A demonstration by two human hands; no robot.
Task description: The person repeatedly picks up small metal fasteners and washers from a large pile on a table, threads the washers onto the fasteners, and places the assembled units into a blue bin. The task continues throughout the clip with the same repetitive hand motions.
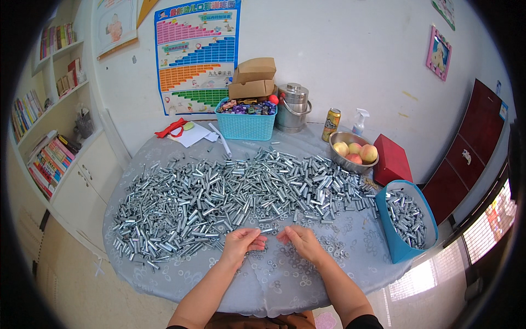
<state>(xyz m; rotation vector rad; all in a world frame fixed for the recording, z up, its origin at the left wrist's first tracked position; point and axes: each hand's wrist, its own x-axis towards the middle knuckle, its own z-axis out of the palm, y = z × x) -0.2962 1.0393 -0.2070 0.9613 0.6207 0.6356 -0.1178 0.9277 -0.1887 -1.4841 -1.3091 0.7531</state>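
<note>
- The heap of metal tubes (pixel 219 197) spreads across the cloth-covered table (pixel 241 296); the short, silvery pieces lie at every angle, many overlapping.
- Each tube is probably light alone, rigid and hard to damage; the smooth, shiny wall looks likely to slip or roll under a loose pinch.
- The best hold seems to be thumb and forefinger across the middle of the barrel, on a piece lying free at the heap's near edge, since a buried one could drag its neighbours.
- Loose metal rings (pixel 338 253) lie scattered in front of the heap; being flat and thin, they would probably lift best by the rim with fingertips.
- The left hand (pixel 241 244) and right hand (pixel 302 241) are just in front of the heap, apart, fingers curled, thumbs near forefingers; whether either pinches a small piece, I cannot tell at this size.
- Right of the heap, a blue bin (pixel 386 222) contains more tubes, together likely heavy.
- Behind the heap stand a turquoise basket (pixel 246 127) and a steel fruit bowl (pixel 350 163).
</note>
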